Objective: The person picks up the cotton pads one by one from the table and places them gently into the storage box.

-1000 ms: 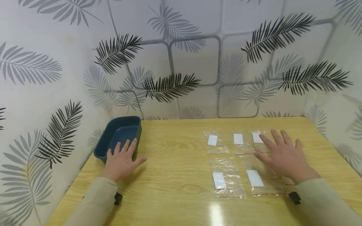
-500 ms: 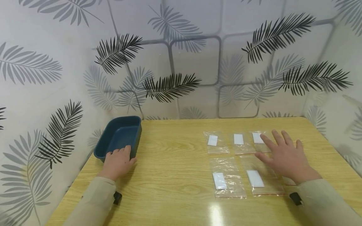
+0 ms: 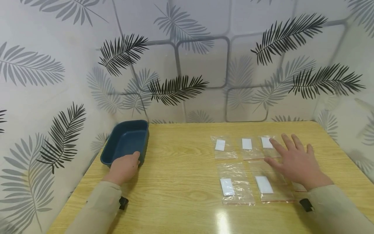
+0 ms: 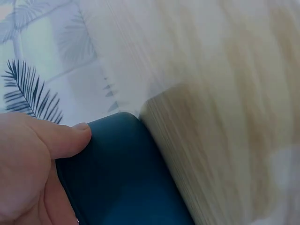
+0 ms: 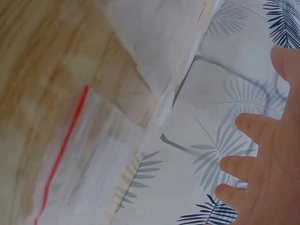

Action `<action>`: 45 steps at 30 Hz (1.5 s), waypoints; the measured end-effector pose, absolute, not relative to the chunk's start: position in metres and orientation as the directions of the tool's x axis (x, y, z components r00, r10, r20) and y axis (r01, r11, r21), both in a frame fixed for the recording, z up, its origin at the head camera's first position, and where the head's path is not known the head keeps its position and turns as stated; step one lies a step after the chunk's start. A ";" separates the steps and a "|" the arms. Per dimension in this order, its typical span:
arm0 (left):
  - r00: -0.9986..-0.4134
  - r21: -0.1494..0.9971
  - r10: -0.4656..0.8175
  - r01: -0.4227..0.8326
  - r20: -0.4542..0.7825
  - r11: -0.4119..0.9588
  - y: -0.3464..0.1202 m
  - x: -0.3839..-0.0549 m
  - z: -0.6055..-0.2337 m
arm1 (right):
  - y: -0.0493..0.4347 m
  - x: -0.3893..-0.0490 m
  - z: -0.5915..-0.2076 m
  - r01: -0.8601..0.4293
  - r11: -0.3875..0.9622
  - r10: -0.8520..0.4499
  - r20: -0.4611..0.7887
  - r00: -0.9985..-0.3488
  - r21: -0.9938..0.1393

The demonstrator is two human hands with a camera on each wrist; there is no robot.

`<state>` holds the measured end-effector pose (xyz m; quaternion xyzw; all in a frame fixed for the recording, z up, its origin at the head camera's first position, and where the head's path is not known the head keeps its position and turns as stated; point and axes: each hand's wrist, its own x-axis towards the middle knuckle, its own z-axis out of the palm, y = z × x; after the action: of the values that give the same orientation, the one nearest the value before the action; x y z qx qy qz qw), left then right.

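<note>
Behind everything stood the pale wall, printed with grey and black leaf fronds and rounded grey outlines. In front of it was 1 table with a yellowish wood grain and 1 bright patch of glare close to the viewer. 2 beige sleeves reached in from the lower edge. 1 dark blue container, rectangular with rounded corners, sat at the far left of the table, well apart from the bags.

There were 2 hands. The right hand was spread, its fingers extended over the rightmost bags; whether it touched any of them could not be told. The left hand gripped the container at its near end, the thumb lying on the blue surface and the other fingers partly hidden.

At least 6 clear plastic bags lay flat on the right side, 3 in the far row and 3 in the near row, the last of these mostly covered by the right hand. A white piece showed in each, 6 counted; any print on them was too small to read. 2 black objects showed at the wrists, and thin red strips edged several bags
</note>
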<state>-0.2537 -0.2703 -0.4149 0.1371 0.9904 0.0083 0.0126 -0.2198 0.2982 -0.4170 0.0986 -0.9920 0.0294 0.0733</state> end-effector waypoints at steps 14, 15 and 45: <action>-0.928 0.033 0.371 0.370 -0.033 0.929 -0.211 -0.235 -0.413 | 0.296 -0.219 -0.415 -0.209 0.977 -0.201 0.158 -0.967 -0.035; -0.924 0.033 0.381 0.380 -0.033 0.924 -0.207 -0.234 -0.413 | 0.295 -0.219 -0.415 -0.209 0.977 -0.201 0.157 -0.967 -0.036; -0.796 0.034 0.586 0.588 -0.155 0.808 -0.072 -0.194 -0.411 | 0.285 -0.221 -0.416 -0.219 0.975 -0.211 0.156 -0.965 -0.033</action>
<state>-0.1938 -0.0718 -0.4113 0.3097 0.9475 -0.0082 0.0792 -0.2214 0.2849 -0.4161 0.1085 -0.9909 0.0250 0.0757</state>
